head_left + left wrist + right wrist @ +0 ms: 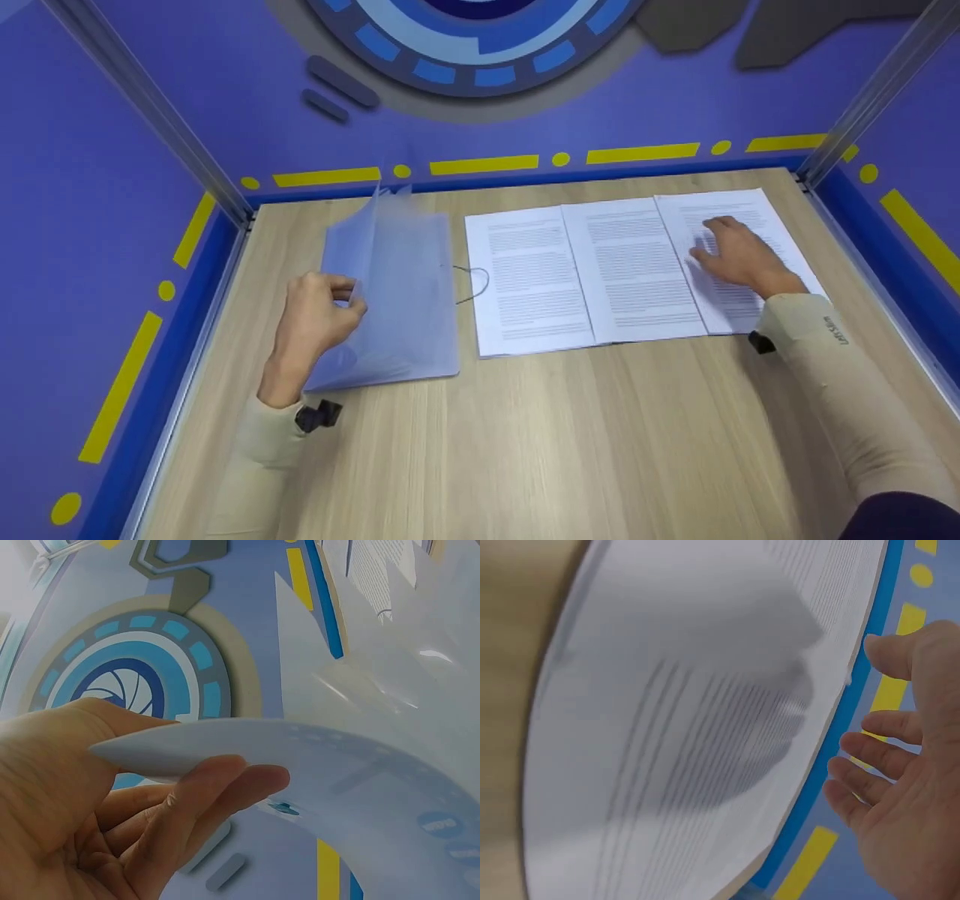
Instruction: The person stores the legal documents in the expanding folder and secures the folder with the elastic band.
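Pinches folder cover [349, 236] in left hand [313, 319] — holds right hand [741, 255] loose-fingered over rightmost page [721, 307] — with cord loop [487, 280] overlapping leftmost page [532, 281].

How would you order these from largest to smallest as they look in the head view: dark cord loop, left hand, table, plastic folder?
1. Table
2. Plastic folder
3. Left hand
4. Dark cord loop

Beige sleeves [840, 386] carry black blocks [328, 413], apparently cameras.

Purple-blue walls [225, 75], yellow dashes [484, 164], 2 metal posts [157, 114], wood-grain tabletop [525, 442]
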`<state>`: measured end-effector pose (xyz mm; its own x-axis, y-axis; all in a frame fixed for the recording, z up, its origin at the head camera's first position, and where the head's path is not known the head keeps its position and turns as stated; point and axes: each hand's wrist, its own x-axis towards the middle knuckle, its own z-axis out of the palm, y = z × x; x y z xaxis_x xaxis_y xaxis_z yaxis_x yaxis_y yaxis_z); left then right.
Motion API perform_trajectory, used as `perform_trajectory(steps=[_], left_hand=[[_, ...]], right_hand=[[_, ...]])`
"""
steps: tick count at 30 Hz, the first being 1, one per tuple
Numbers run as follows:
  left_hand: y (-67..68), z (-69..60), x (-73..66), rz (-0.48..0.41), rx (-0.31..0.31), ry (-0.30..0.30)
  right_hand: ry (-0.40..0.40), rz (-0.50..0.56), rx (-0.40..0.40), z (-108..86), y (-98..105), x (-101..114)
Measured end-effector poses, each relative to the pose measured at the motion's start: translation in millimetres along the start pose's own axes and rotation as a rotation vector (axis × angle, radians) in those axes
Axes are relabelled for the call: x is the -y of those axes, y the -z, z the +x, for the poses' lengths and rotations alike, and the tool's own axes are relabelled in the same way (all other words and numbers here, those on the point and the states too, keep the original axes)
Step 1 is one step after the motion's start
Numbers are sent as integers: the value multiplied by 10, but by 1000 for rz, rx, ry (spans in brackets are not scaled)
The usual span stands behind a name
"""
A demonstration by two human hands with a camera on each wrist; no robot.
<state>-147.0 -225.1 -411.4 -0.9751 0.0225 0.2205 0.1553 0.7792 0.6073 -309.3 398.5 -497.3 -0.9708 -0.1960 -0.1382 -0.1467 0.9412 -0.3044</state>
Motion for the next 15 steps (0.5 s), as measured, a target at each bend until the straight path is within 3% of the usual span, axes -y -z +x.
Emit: perform_trajectory(steps=[15], left_hand=[[0,-9,22,-4,-1,21]], right_hand=[[-190,133,-43,-351,128,-702]])
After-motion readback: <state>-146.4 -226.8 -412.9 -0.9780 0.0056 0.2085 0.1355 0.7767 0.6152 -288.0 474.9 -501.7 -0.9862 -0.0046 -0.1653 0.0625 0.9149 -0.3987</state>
